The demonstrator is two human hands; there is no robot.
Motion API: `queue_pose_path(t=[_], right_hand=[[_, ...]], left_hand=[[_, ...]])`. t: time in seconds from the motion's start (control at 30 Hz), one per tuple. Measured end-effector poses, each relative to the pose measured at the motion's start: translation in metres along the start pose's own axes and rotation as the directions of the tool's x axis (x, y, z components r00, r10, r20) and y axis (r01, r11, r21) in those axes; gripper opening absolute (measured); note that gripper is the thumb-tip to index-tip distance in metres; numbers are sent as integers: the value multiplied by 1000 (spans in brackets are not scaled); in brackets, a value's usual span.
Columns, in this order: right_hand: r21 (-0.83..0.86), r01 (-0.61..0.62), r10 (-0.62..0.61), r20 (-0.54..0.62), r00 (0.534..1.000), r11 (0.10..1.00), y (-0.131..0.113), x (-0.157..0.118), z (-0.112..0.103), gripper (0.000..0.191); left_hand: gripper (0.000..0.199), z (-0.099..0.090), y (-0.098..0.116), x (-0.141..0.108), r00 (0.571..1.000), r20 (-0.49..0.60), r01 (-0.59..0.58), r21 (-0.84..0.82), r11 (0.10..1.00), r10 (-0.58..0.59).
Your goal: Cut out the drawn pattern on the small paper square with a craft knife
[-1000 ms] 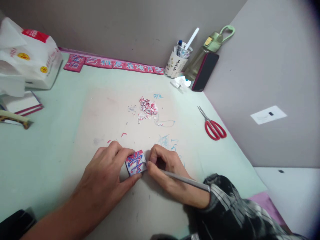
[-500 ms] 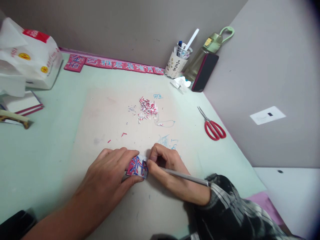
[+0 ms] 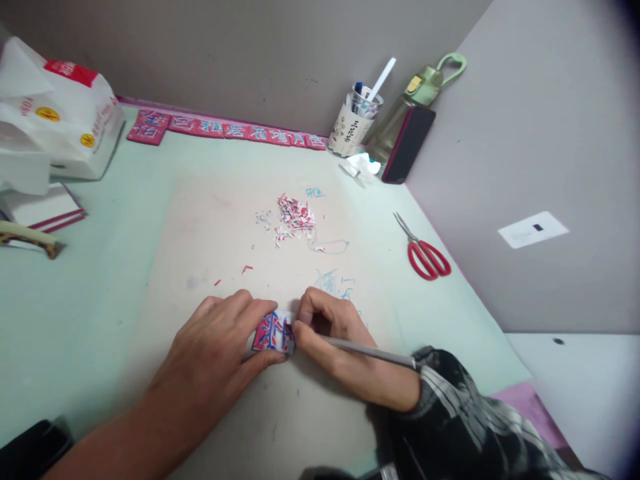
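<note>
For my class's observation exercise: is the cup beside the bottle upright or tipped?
Upright: the cup stands on its base, pens poking out of its open top.

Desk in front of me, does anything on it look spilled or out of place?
Loose red-and-white shavings lie in an uncontained heap on the desk, and two red slivers sit apart from it, nearer the left hand. Some crumpled white paper also looks stray by the pen cup.

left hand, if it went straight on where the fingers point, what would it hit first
Past the small marked tile it holds, the left hand would probably meet the right hand first, close beside the tile; the exact gap is hard to judge here.
</note>
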State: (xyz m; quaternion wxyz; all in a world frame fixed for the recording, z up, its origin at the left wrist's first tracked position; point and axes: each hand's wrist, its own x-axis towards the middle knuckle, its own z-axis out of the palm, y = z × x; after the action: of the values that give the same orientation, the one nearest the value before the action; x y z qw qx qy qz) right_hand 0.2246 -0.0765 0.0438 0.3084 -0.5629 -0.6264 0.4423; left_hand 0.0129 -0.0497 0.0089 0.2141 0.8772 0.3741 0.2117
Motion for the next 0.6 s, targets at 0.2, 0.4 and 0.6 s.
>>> queue_pose_path(t=[0.2, 0.4, 0.6], right_hand=[[42, -18, 17, 21, 1000, 999, 2, 1, -2, 18], [-4, 2, -2, 34, 999, 1000, 3, 0, -2, 19], [21, -7, 6, 52, 999, 1000, 2, 2, -4, 19]], left_hand=[[31, 4, 1, -2, 997, -69, 34, -40, 999, -36], [39, 2, -2, -3, 1000, -21, 19, -43, 999, -20], [35, 1, 0, -3, 995, -9, 95, -92, 991, -96]])
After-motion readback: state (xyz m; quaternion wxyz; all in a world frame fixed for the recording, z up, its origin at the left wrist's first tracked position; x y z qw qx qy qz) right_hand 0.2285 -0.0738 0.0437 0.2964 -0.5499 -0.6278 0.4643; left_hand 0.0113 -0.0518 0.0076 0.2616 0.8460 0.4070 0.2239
